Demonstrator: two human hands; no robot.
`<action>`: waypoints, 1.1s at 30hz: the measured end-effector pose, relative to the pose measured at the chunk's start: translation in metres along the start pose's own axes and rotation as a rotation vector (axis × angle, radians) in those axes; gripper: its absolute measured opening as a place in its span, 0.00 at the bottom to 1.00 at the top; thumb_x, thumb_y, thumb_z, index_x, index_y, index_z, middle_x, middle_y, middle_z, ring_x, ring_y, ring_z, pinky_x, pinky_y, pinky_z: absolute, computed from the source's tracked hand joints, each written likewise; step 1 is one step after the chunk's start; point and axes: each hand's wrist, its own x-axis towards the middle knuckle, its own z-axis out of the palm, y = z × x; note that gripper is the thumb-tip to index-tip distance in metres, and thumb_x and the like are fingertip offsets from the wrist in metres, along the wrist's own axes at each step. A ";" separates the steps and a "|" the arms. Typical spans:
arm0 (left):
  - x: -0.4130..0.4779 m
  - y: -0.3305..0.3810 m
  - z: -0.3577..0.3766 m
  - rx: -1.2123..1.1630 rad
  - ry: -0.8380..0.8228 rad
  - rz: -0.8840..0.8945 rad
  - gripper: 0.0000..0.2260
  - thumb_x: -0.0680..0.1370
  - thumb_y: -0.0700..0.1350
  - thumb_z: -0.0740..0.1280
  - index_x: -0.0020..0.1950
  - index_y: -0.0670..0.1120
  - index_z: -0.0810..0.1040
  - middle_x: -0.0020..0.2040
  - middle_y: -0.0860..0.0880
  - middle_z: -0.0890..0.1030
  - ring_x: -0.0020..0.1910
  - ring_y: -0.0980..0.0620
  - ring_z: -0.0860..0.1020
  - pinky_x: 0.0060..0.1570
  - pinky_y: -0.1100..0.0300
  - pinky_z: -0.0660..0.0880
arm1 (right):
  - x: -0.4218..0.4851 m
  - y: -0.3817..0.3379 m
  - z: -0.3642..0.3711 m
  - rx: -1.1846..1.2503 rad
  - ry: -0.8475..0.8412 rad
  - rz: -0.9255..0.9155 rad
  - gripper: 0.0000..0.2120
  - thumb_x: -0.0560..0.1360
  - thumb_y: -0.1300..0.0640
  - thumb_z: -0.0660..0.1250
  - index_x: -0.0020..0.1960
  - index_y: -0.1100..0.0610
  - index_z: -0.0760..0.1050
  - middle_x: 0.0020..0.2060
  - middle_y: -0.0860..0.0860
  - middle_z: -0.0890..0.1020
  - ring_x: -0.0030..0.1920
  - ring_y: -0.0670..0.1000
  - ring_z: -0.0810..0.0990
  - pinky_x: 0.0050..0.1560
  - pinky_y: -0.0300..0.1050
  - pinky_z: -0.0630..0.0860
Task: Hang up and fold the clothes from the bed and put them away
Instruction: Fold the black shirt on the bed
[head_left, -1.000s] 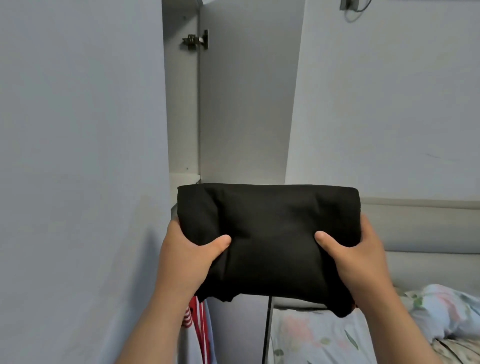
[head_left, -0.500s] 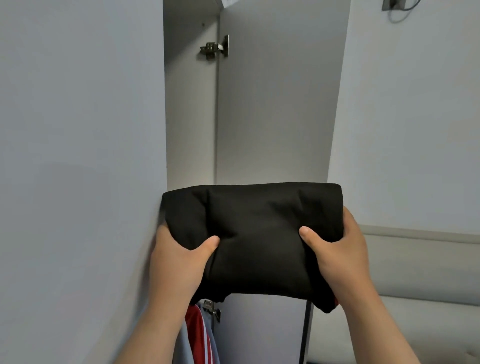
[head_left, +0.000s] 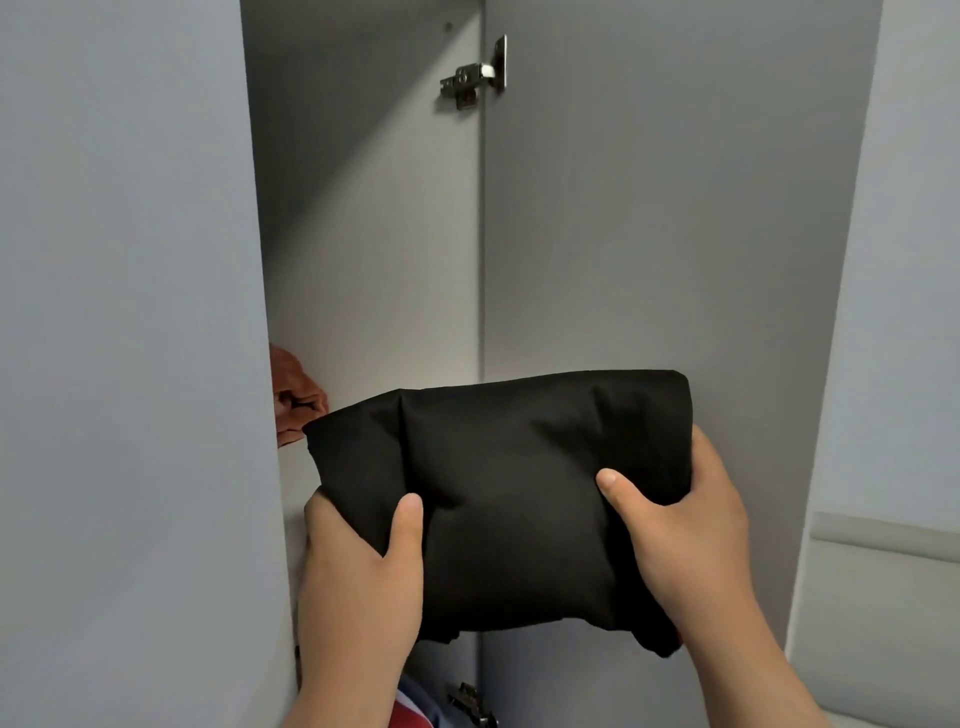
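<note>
Black folded garment (head_left: 519, 467), left hand (head_left: 358, 582) and right hand (head_left: 685, 535) gripping it, now tilted

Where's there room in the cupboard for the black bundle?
Bare room lies between the orange cloth and the side wall with the hinge, behind the black bundle the left hand and right hand hold. The left is crowded by that cloth.
</note>
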 end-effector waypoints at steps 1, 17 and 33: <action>0.003 0.002 0.001 -0.025 -0.002 0.004 0.28 0.76 0.61 0.63 0.71 0.49 0.63 0.64 0.48 0.74 0.55 0.49 0.73 0.52 0.53 0.72 | 0.005 0.002 0.006 0.013 -0.012 -0.003 0.26 0.69 0.54 0.76 0.63 0.37 0.74 0.52 0.31 0.81 0.50 0.33 0.79 0.48 0.38 0.74; 0.063 0.021 0.019 -0.111 0.215 -0.038 0.45 0.58 0.68 0.74 0.70 0.53 0.63 0.59 0.54 0.74 0.53 0.49 0.73 0.50 0.52 0.69 | 0.093 0.028 0.107 0.240 -0.209 -0.071 0.20 0.70 0.61 0.76 0.57 0.44 0.78 0.49 0.38 0.84 0.49 0.39 0.83 0.46 0.38 0.77; 0.167 0.034 0.038 0.246 0.625 -0.045 0.39 0.61 0.64 0.78 0.62 0.46 0.66 0.60 0.45 0.77 0.57 0.38 0.77 0.43 0.51 0.70 | 0.166 0.059 0.254 0.547 -0.492 0.003 0.19 0.70 0.60 0.74 0.55 0.42 0.77 0.47 0.35 0.83 0.47 0.36 0.82 0.42 0.31 0.76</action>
